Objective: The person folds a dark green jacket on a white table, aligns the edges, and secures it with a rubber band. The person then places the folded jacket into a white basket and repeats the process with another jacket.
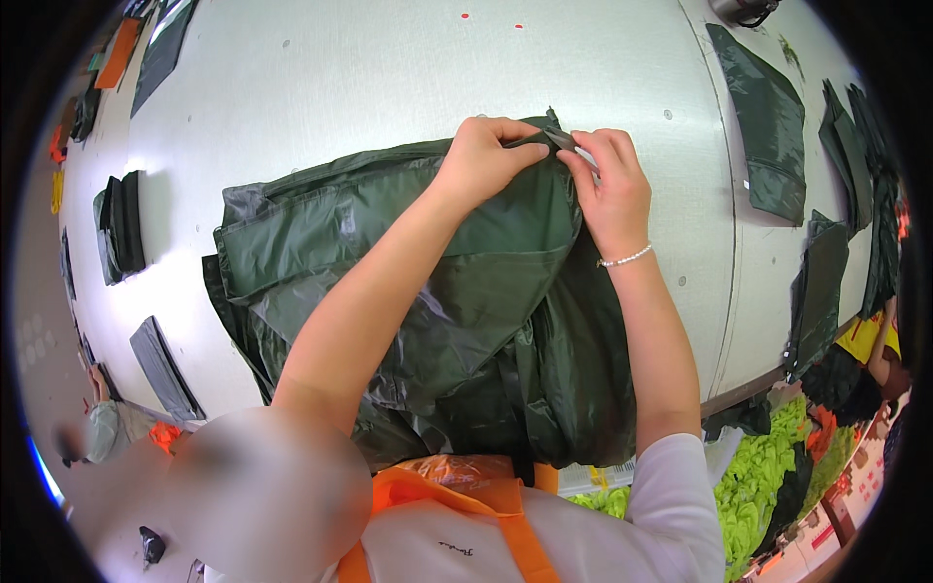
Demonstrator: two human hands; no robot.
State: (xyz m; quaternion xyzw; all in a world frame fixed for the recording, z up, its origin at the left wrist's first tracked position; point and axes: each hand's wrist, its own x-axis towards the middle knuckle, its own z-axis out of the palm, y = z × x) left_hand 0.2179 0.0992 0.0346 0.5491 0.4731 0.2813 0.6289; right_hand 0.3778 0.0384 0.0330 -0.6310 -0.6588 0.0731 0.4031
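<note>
A dark green, shiny waterproof garment [466, 291] lies spread in folds in front of me, its near part hanging toward my lap. At its far right corner, my left hand [489, 160] is closed in a pinch on the garment's edge. My right hand [612, 185], with a beaded bracelet on the wrist, is just to the right of that corner. Between its fingers are small pointed metal thread snips [561, 141], their tips at the fabric edge beside my left fingertips. The handle is mostly covered by my fingers.
The garment rests on a pale table [389, 78]. Folded dark green pieces [768, 126] lie on the right, with more folded stacks [121, 228] at the left. Bright yellow-green fabric [768, 476] is heaped below the table's right edge. Other people [880, 345] are at the sides.
</note>
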